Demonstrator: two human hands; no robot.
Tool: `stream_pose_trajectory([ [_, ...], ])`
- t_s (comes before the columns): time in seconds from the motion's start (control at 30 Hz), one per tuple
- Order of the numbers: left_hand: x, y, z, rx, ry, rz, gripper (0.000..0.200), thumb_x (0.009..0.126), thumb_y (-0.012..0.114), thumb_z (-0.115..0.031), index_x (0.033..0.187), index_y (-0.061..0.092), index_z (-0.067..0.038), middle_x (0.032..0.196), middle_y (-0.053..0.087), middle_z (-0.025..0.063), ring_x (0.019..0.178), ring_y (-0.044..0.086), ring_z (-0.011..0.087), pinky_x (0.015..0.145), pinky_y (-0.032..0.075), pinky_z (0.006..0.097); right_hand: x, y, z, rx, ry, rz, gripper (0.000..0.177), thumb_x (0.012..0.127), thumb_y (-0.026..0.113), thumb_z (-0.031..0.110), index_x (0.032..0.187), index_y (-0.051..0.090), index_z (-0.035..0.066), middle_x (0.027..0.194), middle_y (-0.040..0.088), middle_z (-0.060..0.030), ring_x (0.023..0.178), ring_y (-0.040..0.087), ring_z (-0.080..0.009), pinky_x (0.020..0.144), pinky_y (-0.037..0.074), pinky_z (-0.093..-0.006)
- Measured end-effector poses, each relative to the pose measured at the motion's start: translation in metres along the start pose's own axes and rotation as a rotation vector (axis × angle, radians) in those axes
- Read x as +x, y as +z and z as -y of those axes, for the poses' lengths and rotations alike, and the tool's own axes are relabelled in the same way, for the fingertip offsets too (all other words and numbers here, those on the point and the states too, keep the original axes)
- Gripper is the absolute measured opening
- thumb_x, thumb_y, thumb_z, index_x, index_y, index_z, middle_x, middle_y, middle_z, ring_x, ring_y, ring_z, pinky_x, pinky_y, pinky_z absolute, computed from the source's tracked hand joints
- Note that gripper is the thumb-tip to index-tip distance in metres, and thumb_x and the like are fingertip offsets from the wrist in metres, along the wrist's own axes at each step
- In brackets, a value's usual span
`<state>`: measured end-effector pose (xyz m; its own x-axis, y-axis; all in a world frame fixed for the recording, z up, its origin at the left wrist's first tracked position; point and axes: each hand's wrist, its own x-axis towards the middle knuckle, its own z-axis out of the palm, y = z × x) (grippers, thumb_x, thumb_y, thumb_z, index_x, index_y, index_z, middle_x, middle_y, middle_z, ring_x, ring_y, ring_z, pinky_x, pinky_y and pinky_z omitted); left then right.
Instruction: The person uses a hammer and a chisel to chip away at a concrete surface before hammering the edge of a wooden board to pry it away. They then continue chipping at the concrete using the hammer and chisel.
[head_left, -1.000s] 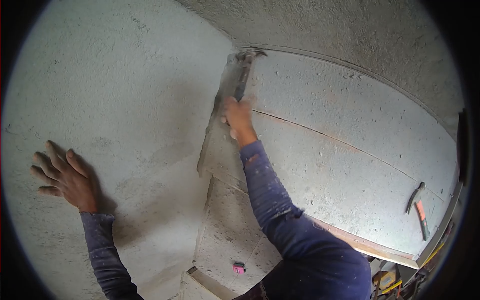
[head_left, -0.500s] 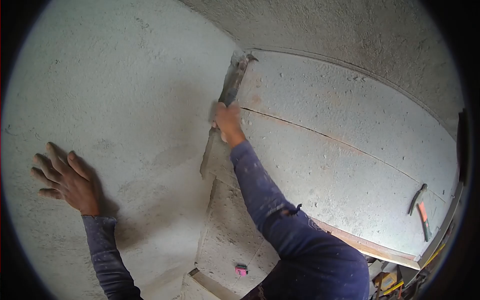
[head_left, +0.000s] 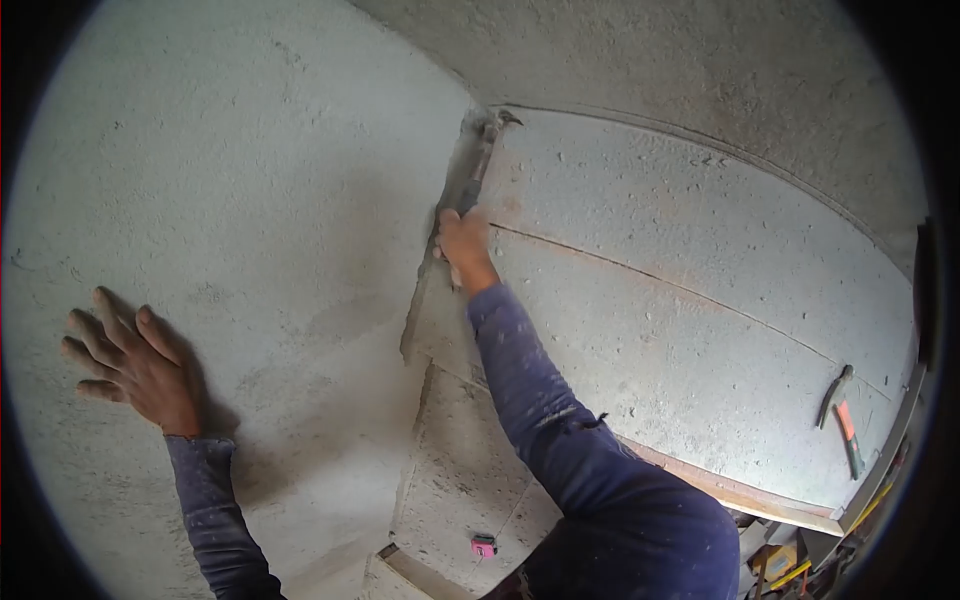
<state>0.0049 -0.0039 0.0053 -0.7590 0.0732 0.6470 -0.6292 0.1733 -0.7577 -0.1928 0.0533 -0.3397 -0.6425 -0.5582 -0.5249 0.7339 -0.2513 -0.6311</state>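
Observation:
My right hand (head_left: 464, 240) is wrapped round the handle of a claw hammer (head_left: 482, 165). The hammer points up along the seam where the wall meets the grey panels, its curved claw at the corner beneath the rough upper surface. My left hand (head_left: 140, 365) lies flat on the pale plastered wall (head_left: 290, 200), fingers spread, holding nothing. Beside the hammer, a rough, chipped strip (head_left: 425, 280) runs down the wall's edge.
Pincers (head_left: 842, 420) with red and green handles lie on the panel (head_left: 690, 350) at the right. Lower down sits a small pink and black object (head_left: 484, 546), perhaps a tape measure. A wooden board edge (head_left: 740, 492) borders the panel; clutter shows at lower right.
The right hand and hammer have shifted slightly right, and the hammer head has dropped a touch. The left hand keeps its place on the wall.

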Motion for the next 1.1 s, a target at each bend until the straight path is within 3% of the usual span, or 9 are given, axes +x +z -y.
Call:
stream_pose_trajectory([
  [0.33, -0.001, -0.003, -0.008, -0.013, 0.034, 0.02, 0.062, 0.103, 0.022, -0.058, 0.157, 0.026, -0.027, 0.165, 0.014, 0.0091, 0.152, -0.002, 0.035, 0.114, -0.006, 0.0702, -0.098, -0.153, 0.143, 0.569, -1.411, -0.369, 0.015, 0.099, 0.052, 0.013, 0.087, 0.044, 0.011, 0.06, 0.044, 0.0027, 0.046, 0.04, -0.0084, 0.043, 0.041, -0.0263],
  [0.47, -0.002, -0.002, 0.001, 0.002, 0.01, 0.025, 0.062, 0.103, 0.023, -0.059, 0.156, 0.026, -0.029, 0.164, 0.015, 0.0104, 0.153, -0.002, 0.0341, 0.114, -0.004, 0.0712, 0.018, -0.037, 0.023, 0.075, -0.79, -1.173, 0.035, 0.096, 0.059, 0.025, 0.11, 0.051, -0.006, 0.079, 0.061, -0.0134, 0.061, 0.06, -0.0258, 0.053, 0.053, -0.0364],
  [0.5, 0.0, -0.001, 0.001, 0.001, 0.02, 0.017, 0.062, 0.102, 0.023, -0.059, 0.156, 0.026, -0.029, 0.164, 0.015, 0.0101, 0.153, -0.002, 0.0336, 0.114, -0.004, 0.0712, 0.029, -0.008, -0.049, -0.372, -0.653, -0.678, 0.049, 0.094, 0.056, 0.029, 0.114, 0.052, -0.015, 0.1, 0.065, -0.0221, 0.096, 0.061, -0.0384, 0.086, 0.05, -0.0523],
  [0.53, -0.001, -0.001, -0.001, -0.004, 0.024, 0.015, 0.062, 0.102, 0.023, -0.06, 0.157, 0.025, -0.029, 0.164, 0.015, 0.0098, 0.153, -0.002, 0.0332, 0.114, -0.004, 0.0712, -0.016, -0.024, 0.012, -0.354, -0.012, 0.032, 0.038, 0.093, 0.057, 0.025, 0.113, 0.054, -0.007, 0.09, 0.064, -0.0154, 0.079, 0.063, -0.0306, 0.069, 0.054, -0.0458],
  [0.6, -0.001, 0.001, -0.001, 0.007, 0.01, 0.021, 0.062, 0.102, 0.023, -0.059, 0.157, 0.024, -0.029, 0.164, 0.015, 0.009, 0.153, -0.002, 0.0329, 0.115, -0.003, 0.0711, -0.03, -0.041, 0.01, -0.062, 0.006, 0.065, 0.024, 0.093, 0.059, 0.019, 0.108, 0.053, 0.001, 0.077, 0.059, -0.0067, 0.06, 0.057, -0.0174, 0.05, 0.048, -0.034],
  [0.93, 0.001, -0.004, -0.005, 0.002, 0.053, 0.008, 0.061, 0.103, 0.024, -0.058, 0.156, 0.027, -0.028, 0.164, 0.015, 0.0107, 0.152, 0.002, 0.036, 0.115, -0.005, 0.07, -0.063, -0.118, 0.141, 0.679, -1.335, -0.697, 0.023, 0.101, 0.051, 0.017, 0.08, 0.044, 0.011, 0.061, 0.049, -0.0017, 0.047, 0.044, -0.0113, 0.046, 0.044, -0.0274],
  [1.0, -0.001, -0.004, -0.003, -0.011, 0.009, 0.038, 0.061, 0.103, 0.024, -0.057, 0.156, 0.027, -0.027, 0.164, 0.015, 0.0109, 0.152, 0.0, 0.036, 0.114, -0.005, 0.0705, -0.005, -0.023, 0.045, 0.314, -0.737, -1.005, 0.029, 0.098, 0.056, 0.024, 0.106, 0.05, -0.004, 0.068, 0.058, -0.0081, 0.05, 0.051, -0.0187, 0.05, 0.049, -0.0323],
  [1.07, -0.002, -0.001, -0.001, -0.02, 0.01, 0.023, 0.061, 0.103, 0.025, -0.058, 0.156, 0.027, -0.029, 0.164, 0.015, 0.0105, 0.152, 0.0, 0.0357, 0.114, -0.004, 0.0708, 0.007, -0.013, -0.019, -0.013, 0.045, 0.138, 0.019, 0.094, 0.058, 0.017, 0.097, 0.056, -0.001, 0.079, 0.057, -0.0074, 0.058, 0.056, -0.0175, 0.049, 0.048, -0.0347],
  [1.1, -0.001, 0.001, 0.002, -0.017, 0.017, 0.021, 0.061, 0.103, 0.024, -0.059, 0.156, 0.027, -0.029, 0.164, 0.015, 0.0103, 0.152, 0.0, 0.0356, 0.114, -0.005, 0.0707, -0.008, -0.013, -0.011, 0.087, 0.044, 0.079, 0.015, 0.093, 0.059, 0.015, 0.094, 0.054, 0.001, 0.077, 0.055, -0.0063, 0.056, 0.053, -0.0155, 0.048, 0.046, -0.0329],
])
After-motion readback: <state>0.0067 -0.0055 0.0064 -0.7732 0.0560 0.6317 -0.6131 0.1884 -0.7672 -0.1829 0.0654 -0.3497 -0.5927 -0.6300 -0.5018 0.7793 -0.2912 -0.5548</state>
